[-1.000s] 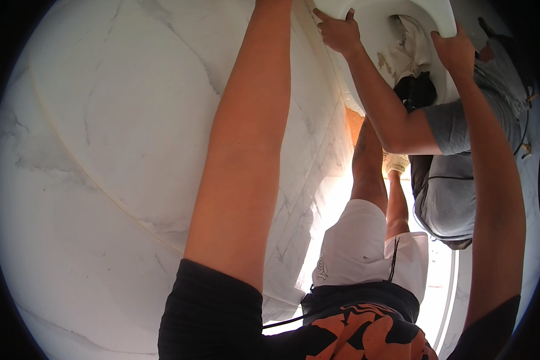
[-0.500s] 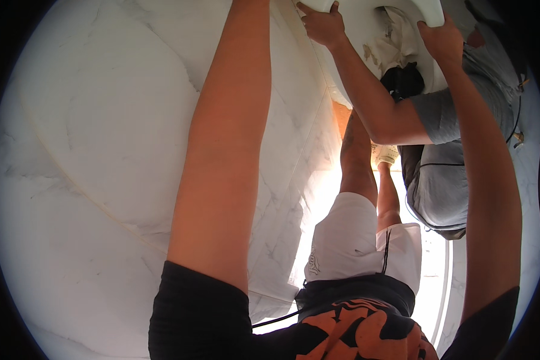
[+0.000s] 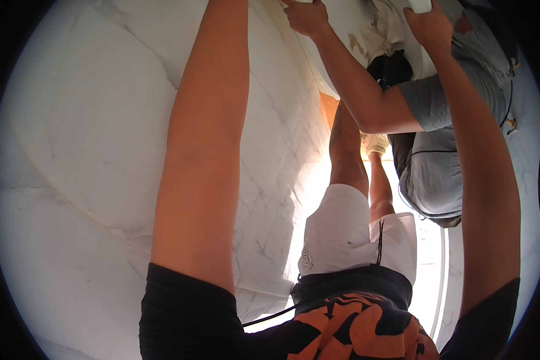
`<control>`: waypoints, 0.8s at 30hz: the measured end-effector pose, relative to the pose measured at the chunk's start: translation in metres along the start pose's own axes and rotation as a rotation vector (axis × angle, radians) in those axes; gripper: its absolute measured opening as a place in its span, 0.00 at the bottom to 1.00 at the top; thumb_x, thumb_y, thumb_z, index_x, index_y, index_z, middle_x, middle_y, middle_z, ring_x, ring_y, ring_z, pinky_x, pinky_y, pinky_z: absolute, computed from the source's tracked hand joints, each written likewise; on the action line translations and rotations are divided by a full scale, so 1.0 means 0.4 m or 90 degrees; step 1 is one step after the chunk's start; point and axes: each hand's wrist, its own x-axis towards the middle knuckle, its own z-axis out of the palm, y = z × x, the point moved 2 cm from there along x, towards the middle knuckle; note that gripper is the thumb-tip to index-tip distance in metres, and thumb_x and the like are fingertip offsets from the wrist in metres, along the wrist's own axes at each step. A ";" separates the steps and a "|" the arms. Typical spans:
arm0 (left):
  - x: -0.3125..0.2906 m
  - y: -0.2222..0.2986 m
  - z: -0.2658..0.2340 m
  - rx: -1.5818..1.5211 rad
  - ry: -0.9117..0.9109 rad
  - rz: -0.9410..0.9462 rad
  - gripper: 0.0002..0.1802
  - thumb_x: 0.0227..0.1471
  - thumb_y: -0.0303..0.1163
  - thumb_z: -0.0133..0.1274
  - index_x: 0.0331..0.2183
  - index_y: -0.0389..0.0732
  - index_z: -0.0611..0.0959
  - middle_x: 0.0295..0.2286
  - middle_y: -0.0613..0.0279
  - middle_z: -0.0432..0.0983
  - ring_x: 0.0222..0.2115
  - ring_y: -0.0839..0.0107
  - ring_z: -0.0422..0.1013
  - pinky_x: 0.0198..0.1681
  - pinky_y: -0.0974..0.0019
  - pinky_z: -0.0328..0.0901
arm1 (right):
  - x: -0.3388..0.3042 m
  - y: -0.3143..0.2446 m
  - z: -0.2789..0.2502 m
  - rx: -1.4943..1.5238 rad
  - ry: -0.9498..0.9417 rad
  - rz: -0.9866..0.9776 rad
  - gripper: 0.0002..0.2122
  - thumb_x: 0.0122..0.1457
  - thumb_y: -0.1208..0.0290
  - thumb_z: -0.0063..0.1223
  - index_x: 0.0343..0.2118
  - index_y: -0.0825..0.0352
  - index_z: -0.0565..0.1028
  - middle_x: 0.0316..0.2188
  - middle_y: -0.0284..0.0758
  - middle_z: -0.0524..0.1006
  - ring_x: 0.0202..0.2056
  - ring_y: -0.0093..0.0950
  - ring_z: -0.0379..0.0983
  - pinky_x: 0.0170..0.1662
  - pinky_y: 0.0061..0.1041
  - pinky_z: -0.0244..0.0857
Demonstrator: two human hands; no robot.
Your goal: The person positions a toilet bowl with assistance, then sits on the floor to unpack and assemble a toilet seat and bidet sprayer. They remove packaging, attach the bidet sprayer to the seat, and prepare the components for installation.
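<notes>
My right hand (image 3: 432, 29) is at the upper right, fingers closed on the end of a smooth white rounded piece (image 3: 420, 5). Most of that piece lies beyond the top edge, so its kind cannot be told. My left arm (image 3: 201, 150) reaches straight up along the marbled wall, and its hand is cut off by the top edge. Left of my right hand, a co-worker's hand (image 3: 306, 17), on an arm with a grey sleeve, holds another white edge at the top of the picture. I cannot tell whether both edges belong to one thing.
A crumpled off-white cloth (image 3: 385, 29) and a black bundle (image 3: 392, 69) lie between the two arms. The co-worker's grey-clad body (image 3: 433, 177) is close on my right. Pale marbled panels (image 3: 96, 132) rise along my left, and an orange-brown patch (image 3: 328, 108) shows near my foot.
The view has shifted, so arms, hands and legs sit slightly higher and further left. Less of the white piece shows at the top. My right hand keeps its grip.
</notes>
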 end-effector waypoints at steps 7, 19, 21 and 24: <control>0.000 -0.001 0.007 -0.011 -0.001 -0.021 0.43 0.40 0.76 0.60 0.23 0.38 0.87 0.20 0.47 0.81 0.22 0.47 0.79 0.27 0.48 0.71 | 0.011 0.016 0.019 -0.005 -0.007 0.001 0.28 0.49 0.61 0.63 0.49 0.76 0.73 0.42 0.60 0.79 0.47 0.56 0.76 0.53 0.49 0.70; 0.001 -0.003 0.003 0.005 0.019 -0.002 0.44 0.39 0.77 0.60 0.23 0.38 0.88 0.20 0.46 0.81 0.22 0.47 0.79 0.27 0.47 0.71 | 0.011 0.018 0.020 -0.003 0.001 -0.016 0.30 0.48 0.61 0.63 0.51 0.77 0.71 0.40 0.60 0.79 0.46 0.57 0.77 0.51 0.49 0.71; 0.001 -0.002 0.005 0.012 0.032 0.005 0.44 0.39 0.77 0.60 0.23 0.38 0.88 0.20 0.46 0.81 0.22 0.47 0.79 0.26 0.47 0.71 | 0.008 0.015 0.016 -0.021 0.030 -0.023 0.29 0.48 0.61 0.63 0.50 0.77 0.72 0.40 0.60 0.80 0.45 0.57 0.77 0.51 0.49 0.72; -0.002 0.000 0.007 0.017 0.050 0.001 0.44 0.39 0.77 0.60 0.22 0.38 0.87 0.20 0.47 0.80 0.22 0.48 0.79 0.26 0.47 0.70 | 0.005 0.011 0.012 0.022 0.010 -0.018 0.27 0.48 0.62 0.63 0.49 0.76 0.74 0.40 0.59 0.80 0.45 0.56 0.78 0.50 0.48 0.72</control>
